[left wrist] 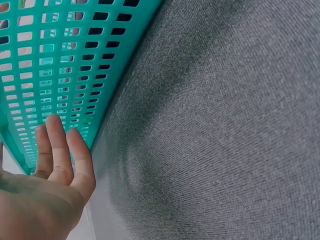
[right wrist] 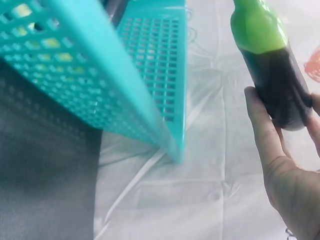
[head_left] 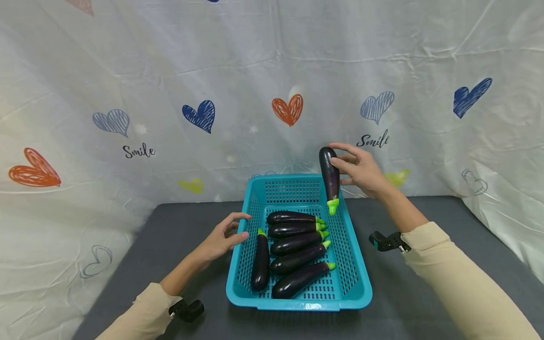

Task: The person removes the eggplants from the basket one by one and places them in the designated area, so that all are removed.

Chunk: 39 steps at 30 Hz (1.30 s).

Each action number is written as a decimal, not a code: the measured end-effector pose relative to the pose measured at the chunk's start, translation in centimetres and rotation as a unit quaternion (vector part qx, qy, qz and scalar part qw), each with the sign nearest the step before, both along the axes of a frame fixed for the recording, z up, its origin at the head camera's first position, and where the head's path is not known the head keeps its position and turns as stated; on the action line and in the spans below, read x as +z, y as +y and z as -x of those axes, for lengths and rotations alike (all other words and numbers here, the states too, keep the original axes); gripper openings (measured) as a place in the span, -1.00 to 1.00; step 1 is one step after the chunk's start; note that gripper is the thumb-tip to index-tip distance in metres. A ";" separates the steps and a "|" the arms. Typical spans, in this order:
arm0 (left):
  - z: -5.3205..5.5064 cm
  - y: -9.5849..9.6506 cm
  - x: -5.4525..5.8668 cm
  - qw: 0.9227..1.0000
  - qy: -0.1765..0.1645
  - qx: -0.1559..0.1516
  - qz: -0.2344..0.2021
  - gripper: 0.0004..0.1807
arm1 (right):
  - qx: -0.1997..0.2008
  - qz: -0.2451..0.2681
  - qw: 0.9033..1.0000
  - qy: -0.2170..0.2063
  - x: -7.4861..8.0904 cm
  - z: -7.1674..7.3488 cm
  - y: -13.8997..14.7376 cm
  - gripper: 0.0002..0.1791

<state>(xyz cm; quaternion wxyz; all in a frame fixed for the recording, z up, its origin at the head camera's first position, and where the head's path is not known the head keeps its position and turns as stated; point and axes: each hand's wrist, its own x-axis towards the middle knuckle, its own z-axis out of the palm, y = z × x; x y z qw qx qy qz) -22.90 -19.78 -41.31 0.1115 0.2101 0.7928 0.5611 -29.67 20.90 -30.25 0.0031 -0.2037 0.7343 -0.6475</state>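
Nearby, the left hand [head_left: 222, 240], fingers relaxed and empty, hovers beside the basket [head_left: 352, 301], while farther off the right hand [head_left: 364, 173] pinches an eggplant [head_left: 329, 175] stem-down near the far right corner, whose rim it could strike should smooth skin slip.

A dark grey tabletop [head_left: 403, 293] with a woven surface spreads across the near part of the scene. Past its far edge hangs a creased white sheet [head_left: 246, 38], which also comes down along the left and right sides. Printed on it are 2 dark blue hearts [head_left: 199, 115], 1 left of the middle and 1 at the right, and an orange heart [head_left: 287, 109] between them. The word "Smile" [head_left: 139, 150] appears 2 times, each just below a striped light-blue heart [head_left: 111, 122].
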 end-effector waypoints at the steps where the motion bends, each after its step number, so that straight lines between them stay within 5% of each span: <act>1: 0.0 0.0 0.0 1.000 -0.001 -0.001 -0.001 -0.49 | -0.001 0.000 1.000 0.000 0.0 -0.1 0.2 -0.40; 8: -0.1 0.0 0.0 1.000 -0.006 0.000 0.002 -0.49 | 0.015 -0.005 1.000 -0.011 0.1 -1.0 2.0 -0.32; 18: -0.3 0.0 0.0 1.000 -0.006 -0.004 0.001 -0.48 | -0.019 -0.027 0.999 -0.019 -0.2 -1.8 4.3 -0.25; 39: 0.0 0.1 -0.1 1.000 -0.023 0.010 -0.003 -0.49 | -0.057 -0.028 0.998 -0.026 -3.5 -3.6 8.8 -0.26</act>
